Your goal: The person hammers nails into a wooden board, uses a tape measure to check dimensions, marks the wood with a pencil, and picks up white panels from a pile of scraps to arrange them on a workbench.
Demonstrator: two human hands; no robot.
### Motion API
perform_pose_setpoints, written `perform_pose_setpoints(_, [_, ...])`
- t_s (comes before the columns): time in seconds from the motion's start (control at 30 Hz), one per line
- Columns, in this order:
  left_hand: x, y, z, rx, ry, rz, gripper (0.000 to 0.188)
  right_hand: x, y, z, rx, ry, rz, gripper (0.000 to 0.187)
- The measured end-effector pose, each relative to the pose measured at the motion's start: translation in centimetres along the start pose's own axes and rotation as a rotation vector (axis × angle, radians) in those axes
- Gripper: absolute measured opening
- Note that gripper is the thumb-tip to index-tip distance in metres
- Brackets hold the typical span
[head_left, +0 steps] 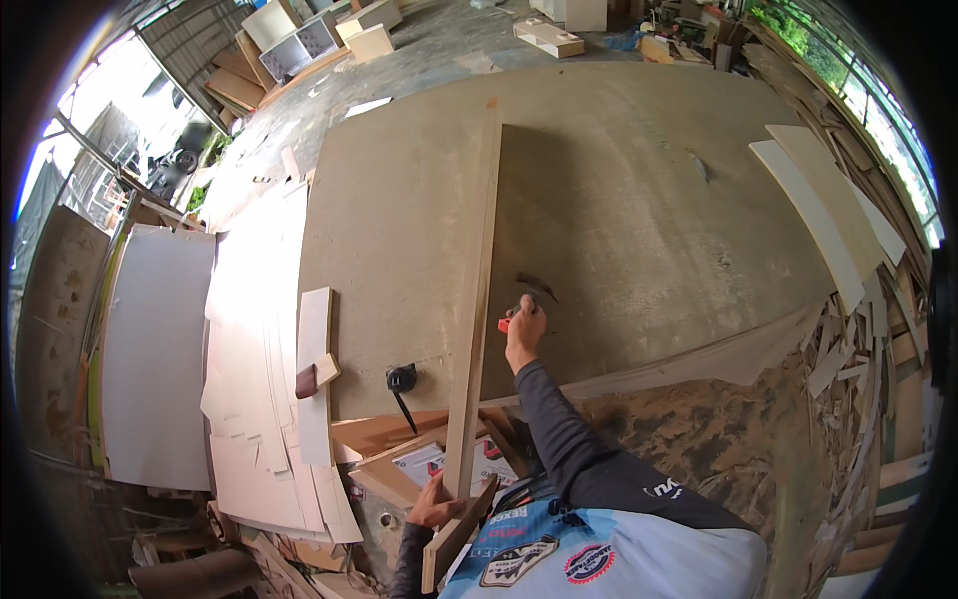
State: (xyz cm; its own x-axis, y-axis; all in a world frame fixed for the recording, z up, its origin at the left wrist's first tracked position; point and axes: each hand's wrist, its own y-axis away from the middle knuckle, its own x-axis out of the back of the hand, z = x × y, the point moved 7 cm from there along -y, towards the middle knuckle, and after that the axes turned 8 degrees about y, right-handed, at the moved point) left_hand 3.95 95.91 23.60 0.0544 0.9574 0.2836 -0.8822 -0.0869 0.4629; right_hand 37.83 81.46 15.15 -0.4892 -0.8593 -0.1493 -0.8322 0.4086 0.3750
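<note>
pale wooden strip (479, 280) runs across the brown counter (649, 230) toward me; my left fingers (431, 492) clasp its near end, my right fingers (526, 305) curl round a blurred hammer (541, 287) just beside it.

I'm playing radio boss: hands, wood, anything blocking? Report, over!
Right hand gripping dark, curved-headed tool. Left hand at near end of long, narrow, tan wooden board. Rounded black tape measure left of board, seemingly not blocking.
</note>
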Motion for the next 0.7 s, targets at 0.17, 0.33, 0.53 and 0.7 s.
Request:
perform_pose_setpoints(0.17, [0.4,1.1,-3.9,-0.123,-0.106,0.126,0.07,-1.5,2.0,1.7,-0.133,0.076,-0.219,0.036])
perform_pose_setpoints(0.33, [0.6,4.3,-11.3,-0.032,0.028,-0.062,0.071,-0.8,-0.2,0.4,-0.245,-0.105,-0.27,0.029])
perform_pose_setpoints(0.53, [-0.7,12.6,-17.8,0.092,0.145,-0.152,0.078,2.3,-7.7,-3.9,-0.015,-0.376,0.082,0.03])
perform_pose_setpoints(0.7, [0.0,14.9,-22.9,0.14,-0.048,-0.177,0.089,1.5,-9.4,-5.0,0.09,-0.228,0.113,0.029])
